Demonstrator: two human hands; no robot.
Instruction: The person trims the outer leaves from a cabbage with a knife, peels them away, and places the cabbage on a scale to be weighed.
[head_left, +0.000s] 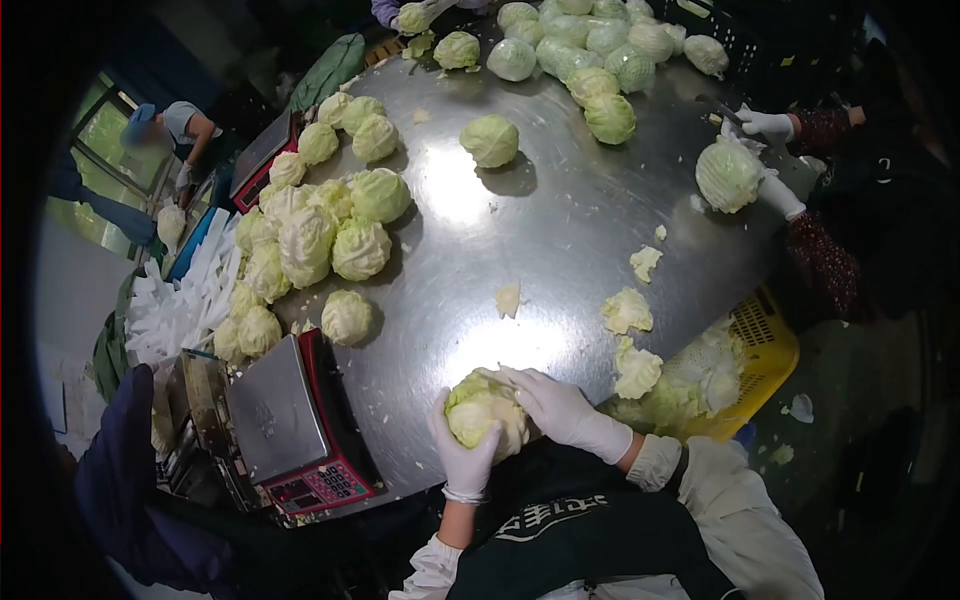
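Note:
A pale green cabbage (487,408) is between my two gloved hands at the near edge of the metal table (440,290). My left hand (464,456) wraps around its left and near side, the thumb lying over the front. On the upper right, my right hand (565,408) has its fingers bent against the outer leaves. Whether a leaf or a tool is pinched there is hard to make out. A torn piece of leaf (508,300) lies on the metal beyond the cabbage.
Red scale (285,410) at left, cabbage pile (305,235) behind it. Net-wrapped cabbages (610,45) lie at the far end. Loose leaves (628,312) lie near a yellow crate (765,350) of trimmings. At right, a co-worker's gloved hands hold another cabbage (728,177) and a knife.

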